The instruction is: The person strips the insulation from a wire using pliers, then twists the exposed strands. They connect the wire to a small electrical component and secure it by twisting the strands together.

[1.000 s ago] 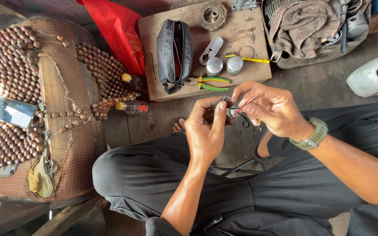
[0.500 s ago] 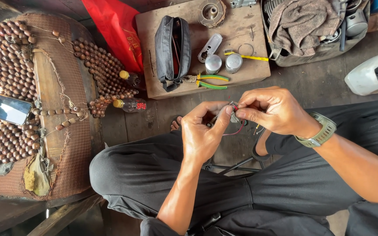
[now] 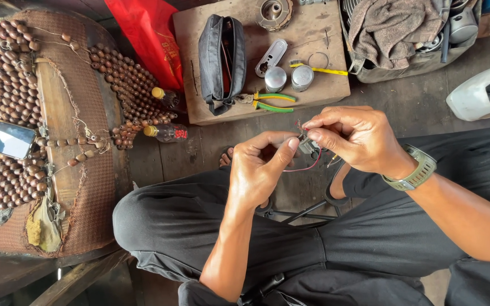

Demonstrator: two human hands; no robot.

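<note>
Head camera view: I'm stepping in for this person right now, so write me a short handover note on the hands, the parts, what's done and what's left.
Left hand: fingers pinch the small grey connector from the left.
Right hand: fingertips grip the same connector and its wire ends from the right, watch on that wrist.
Thin red wire loops down from the connector between the hands, above the lap.
Green-handled pliers, black pouch and two small metal caps lie untouched on the wooden board ahead.
Done: connector and wires are in hand.
Left: whether the wires are seated cannot be told; the piece is too small.
</note>
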